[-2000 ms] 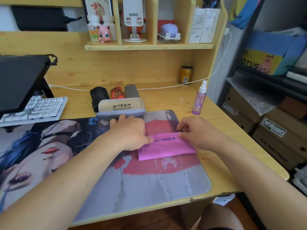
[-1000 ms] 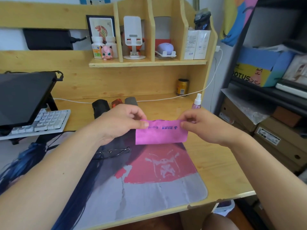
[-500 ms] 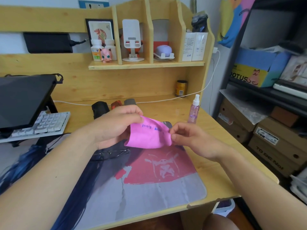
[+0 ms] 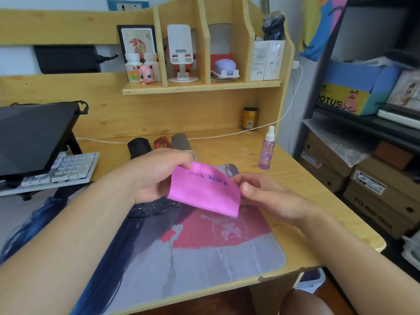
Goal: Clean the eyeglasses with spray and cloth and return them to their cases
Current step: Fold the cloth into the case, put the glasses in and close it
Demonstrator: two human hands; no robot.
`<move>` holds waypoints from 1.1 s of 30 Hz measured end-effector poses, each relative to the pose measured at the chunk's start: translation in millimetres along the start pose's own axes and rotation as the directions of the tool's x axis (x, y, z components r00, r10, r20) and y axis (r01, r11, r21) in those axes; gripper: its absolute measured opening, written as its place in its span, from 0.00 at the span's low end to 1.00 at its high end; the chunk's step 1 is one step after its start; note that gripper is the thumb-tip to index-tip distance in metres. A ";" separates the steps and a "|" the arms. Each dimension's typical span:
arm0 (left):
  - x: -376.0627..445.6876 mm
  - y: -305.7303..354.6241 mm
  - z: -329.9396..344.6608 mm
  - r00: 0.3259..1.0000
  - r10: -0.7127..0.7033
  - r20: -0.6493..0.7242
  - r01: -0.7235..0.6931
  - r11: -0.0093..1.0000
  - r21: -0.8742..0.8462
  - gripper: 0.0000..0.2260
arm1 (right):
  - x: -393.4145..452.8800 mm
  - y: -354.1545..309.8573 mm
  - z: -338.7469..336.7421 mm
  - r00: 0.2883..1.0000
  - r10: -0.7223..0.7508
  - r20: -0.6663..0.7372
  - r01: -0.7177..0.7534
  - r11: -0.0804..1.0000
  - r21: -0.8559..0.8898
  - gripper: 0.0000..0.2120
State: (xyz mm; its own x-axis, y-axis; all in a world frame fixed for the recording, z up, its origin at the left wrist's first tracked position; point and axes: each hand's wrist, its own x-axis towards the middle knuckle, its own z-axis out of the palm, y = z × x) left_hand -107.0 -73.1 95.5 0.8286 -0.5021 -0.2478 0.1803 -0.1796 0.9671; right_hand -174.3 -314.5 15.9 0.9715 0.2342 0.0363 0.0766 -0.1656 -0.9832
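Evidently the pink cloth [image 4: 204,192] is being folded, or readied for wiping: it hangs bent over in the air above the mat [image 4: 204,253], held at two edges so that it curves like a hood. The left hand [image 4: 156,176] has its grip clamped on the upper left corner, thumb and fingers pinching the fabric near the blue printed line, which keeps that edge taut. The right hand [image 4: 263,192] pinches the opposite edge at about 3 o'clock of the cloth, with the thumb on top, probably to bring one side toward the other.

The eyeglasses [image 4: 154,209] lie flat on the mat just under the left wrist, at roughly 8 o'clock from the cloth, untouched and close enough to pick up at once. The spray bottle [image 4: 267,148] stands upright on the bench at 1 o'clock, well apart from both hands (its cap looks on). Cases [image 4: 159,144] sit in a row at 12 o'clock behind the left hand, partly hidden by it, so whether any is open cannot be told. Judging by this, the glasses are not yet back in a case.
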 end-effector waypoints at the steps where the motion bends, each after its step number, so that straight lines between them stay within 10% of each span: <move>1: 0.3 -1.5 2.9 0.999 -0.028 -0.021 0.027 0.999 -0.021 0.11 | -2.7 -1.8 0.3 0.999 0.026 0.026 -0.024 0.998 -0.059 0.43; 7: 5.4 -13.3 15.8 0.997 0.073 -0.022 -0.068 0.980 0.189 0.15 | -4.8 -7.6 2.0 0.936 -0.106 -0.336 0.013 0.964 -0.267 0.12; 14: -3.6 -19.8 12.0 0.901 0.425 0.083 -0.390 0.712 0.584 0.21 | -14.5 -24.2 -9.4 0.830 -0.230 -0.508 0.127 0.965 -0.229 0.05; 33: 0.0 -26.0 12.3 0.920 0.385 -0.073 -0.328 0.859 0.393 0.06 | -18.6 -32.1 -11.8 0.790 -0.273 -0.548 0.050 0.921 -0.387 0.04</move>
State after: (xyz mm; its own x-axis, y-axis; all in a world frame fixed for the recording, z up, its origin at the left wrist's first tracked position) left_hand -118.2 -78.8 69.6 0.8704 -0.4695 0.1483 -0.3252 -0.3222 0.8891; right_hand -192.2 -324.8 48.9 0.8697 -0.2950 0.3956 0.2057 -0.5119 -0.8340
